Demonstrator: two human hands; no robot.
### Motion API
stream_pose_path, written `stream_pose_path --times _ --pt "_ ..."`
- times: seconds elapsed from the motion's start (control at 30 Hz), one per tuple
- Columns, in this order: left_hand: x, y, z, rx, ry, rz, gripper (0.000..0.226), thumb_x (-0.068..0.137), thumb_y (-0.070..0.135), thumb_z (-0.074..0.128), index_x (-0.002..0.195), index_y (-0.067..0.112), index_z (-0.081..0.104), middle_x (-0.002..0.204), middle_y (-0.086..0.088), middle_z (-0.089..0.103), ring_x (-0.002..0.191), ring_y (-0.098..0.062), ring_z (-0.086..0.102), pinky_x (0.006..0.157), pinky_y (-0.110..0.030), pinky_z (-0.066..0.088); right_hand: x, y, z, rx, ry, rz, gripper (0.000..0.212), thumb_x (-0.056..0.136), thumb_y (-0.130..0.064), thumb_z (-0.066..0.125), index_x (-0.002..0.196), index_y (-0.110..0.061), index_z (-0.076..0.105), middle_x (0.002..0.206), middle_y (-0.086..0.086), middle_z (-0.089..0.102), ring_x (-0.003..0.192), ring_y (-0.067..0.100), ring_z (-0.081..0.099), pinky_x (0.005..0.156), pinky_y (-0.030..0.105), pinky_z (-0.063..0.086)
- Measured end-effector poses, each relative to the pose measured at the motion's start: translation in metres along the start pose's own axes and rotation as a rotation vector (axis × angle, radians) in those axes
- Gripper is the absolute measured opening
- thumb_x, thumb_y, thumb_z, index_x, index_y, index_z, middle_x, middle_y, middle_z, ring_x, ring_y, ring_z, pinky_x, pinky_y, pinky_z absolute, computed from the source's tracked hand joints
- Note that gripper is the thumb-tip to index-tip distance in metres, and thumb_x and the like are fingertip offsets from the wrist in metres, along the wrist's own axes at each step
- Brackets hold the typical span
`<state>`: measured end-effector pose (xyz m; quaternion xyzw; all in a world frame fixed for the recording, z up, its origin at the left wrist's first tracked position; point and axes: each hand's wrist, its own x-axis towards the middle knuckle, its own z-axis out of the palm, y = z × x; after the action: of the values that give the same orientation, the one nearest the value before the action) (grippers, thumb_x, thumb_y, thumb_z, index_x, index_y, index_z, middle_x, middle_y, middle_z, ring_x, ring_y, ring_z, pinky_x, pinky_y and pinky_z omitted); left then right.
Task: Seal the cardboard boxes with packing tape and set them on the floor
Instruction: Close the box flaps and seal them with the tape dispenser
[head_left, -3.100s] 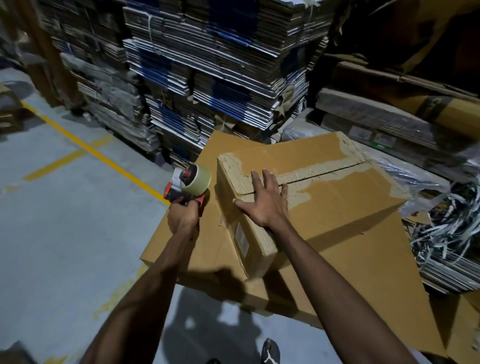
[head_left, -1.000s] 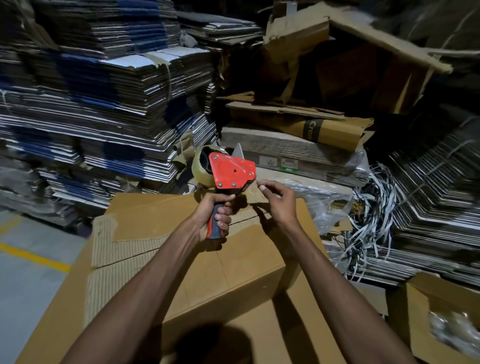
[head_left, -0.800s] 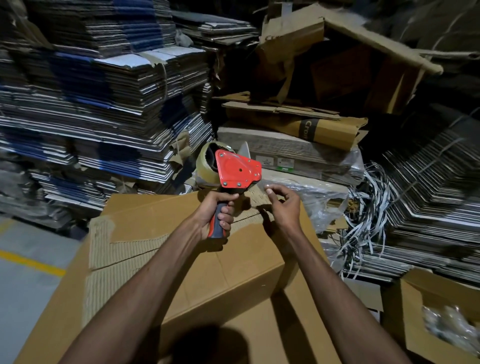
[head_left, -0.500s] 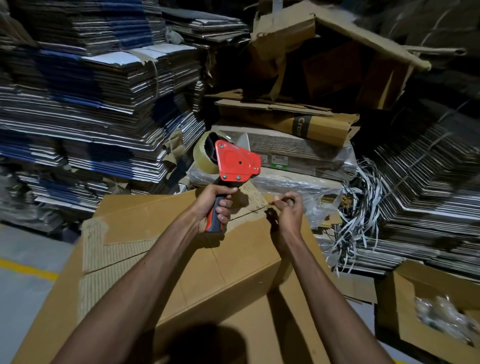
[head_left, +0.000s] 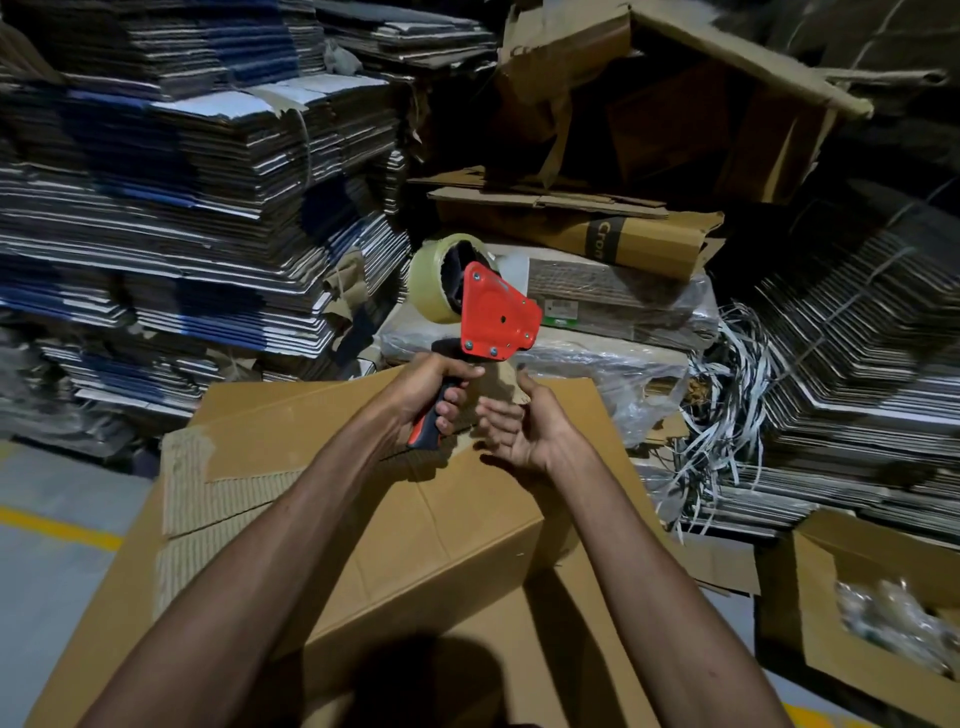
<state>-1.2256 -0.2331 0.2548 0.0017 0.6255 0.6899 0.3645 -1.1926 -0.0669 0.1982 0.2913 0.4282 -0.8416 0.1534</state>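
Right hand (head_left: 524, 426) now palm-up beside tape dispenser (head_left: 493, 317) in left grip (head_left: 431, 395), flattened stacks (head_left: 182, 208) behind.

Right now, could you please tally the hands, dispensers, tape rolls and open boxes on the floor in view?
Hands: 2, left hand and right hand
Dispenser: 1
Tape roll: 1
Open box: 1
Total: 5
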Motion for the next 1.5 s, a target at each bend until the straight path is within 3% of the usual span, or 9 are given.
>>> stream_pose_path --times 0.1,0.27,0.43,0.57,0.73,0.9,1.0,1.13,1.5 --pt "0.001 0.000 0.000 -0.005 0.019 -0.029 0.029 0.099 0.021 0.059 0.075 0.022 0.042 0.057 0.008 0.028 0.037 -0.006 0.023 0.036 -0.019 0.020 0.009 -0.008 0.000 -0.022 0.131 -0.088 0.032 0.106 -0.022 0.051 0.077 -0.011 0.058 0.054 0.001 0.057 0.037 0.012 0.051 0.033 0.017 0.033" --pt "0.001 -0.009 -0.008 0.052 0.023 -0.019 0.024 0.100 0.020 0.057 0.080 0.023 0.044 0.059 0.008 0.027 0.039 -0.006 0.023 0.035 -0.020 0.021 0.016 -0.023 -0.013 -0.207 0.199 -0.254 0.028 0.103 -0.003 0.047 0.076 -0.010 0.053 0.061 0.004 0.046 0.045 0.014 0.041 0.036 0.021 0.028" --pt "-0.004 -0.013 -0.010 0.138 0.045 0.022 0.021 0.101 0.016 0.056 0.084 0.022 0.047 0.059 0.006 0.029 0.040 -0.007 0.023 0.038 -0.021 0.021 0.019 -0.038 -0.024 -0.334 0.122 -0.239 0.027 0.105 -0.008 0.049 0.079 -0.009 0.053 0.055 0.003 0.049 0.044 0.016 0.045 0.038 0.025 0.040" --pt "-0.002 -0.015 -0.010 0.224 0.060 0.052 0.029 0.100 0.013 0.059 0.076 0.022 0.045 0.059 0.003 0.030 0.044 -0.011 0.022 0.041 -0.024 0.019 0.020 -0.049 -0.028 -0.538 0.145 -0.309 0.030 0.100 0.006 0.044 0.073 -0.001 0.056 0.056 0.015 0.056 0.041 0.022 0.046 0.057 0.046 0.054" --pt "0.000 -0.022 -0.008 0.297 0.046 0.071 0.033 0.097 0.010 0.064 0.065 0.017 0.060 0.057 -0.002 0.036 0.042 -0.013 0.027 0.040 -0.022 0.023 0.038 -0.060 -0.044 -0.965 0.230 -0.588 0.019 0.087 0.005 0.062 0.069 0.008 0.066 0.064 0.014 0.059 0.049 0.015 0.055 0.052 0.033 0.047" --pt "0.001 -0.024 -0.002 0.380 0.047 0.109 0.026 0.097 0.009 0.064 0.071 0.011 0.058 0.057 -0.005 0.038 0.041 -0.015 0.030 0.043 -0.023 0.024 0.056 -0.063 -0.057 -1.093 0.292 -0.677 0.020 0.079 -0.007 0.062 0.060 -0.011 0.066 0.059 -0.006 0.055 0.061 0.013 0.049 0.057 0.034 0.043" --pt "0.004 -0.023 0.001 0.415 0.058 0.125 0.024 0.096 0.007 0.063 0.073 0.009 0.058 0.057 -0.006 0.039 0.041 -0.015 0.030 0.044 -0.023 0.024 0.031 -0.067 -0.050 -1.104 0.288 -0.745 0.019 0.080 -0.006 0.076 0.085 -0.023 0.073 0.062 -0.003 0.067 0.059 0.010 0.058 0.057 0.035 0.053" --pt "0.006 -0.026 0.001 0.427 0.077 0.131 0.019 0.094 0.010 0.065 0.080 0.006 0.053 0.059 -0.006 0.040 0.043 -0.015 0.030 0.044 -0.024 0.025 0.028 -0.069 -0.048 -1.142 0.331 -0.840 0.054 0.078 -0.007 0.083 0.129 -0.016 0.068 0.073 0.013 0.073 0.060 0.015 0.061 0.062 0.040 0.058" --pt "-0.017 -0.040 -0.032 0.580 0.099 0.176 0.011 0.091 0.007 0.065 0.083 0.000 0.066 0.065 -0.017 0.053 0.050 -0.022 0.044 0.049 -0.029 0.036 0.034 -0.085 -0.083 -1.243 0.470 -0.934 0.063 0.083 -0.015 0.088 0.140 -0.016 0.062 0.072 0.001 0.067 0.083 0.020 0.066 0.082 0.038 0.059"
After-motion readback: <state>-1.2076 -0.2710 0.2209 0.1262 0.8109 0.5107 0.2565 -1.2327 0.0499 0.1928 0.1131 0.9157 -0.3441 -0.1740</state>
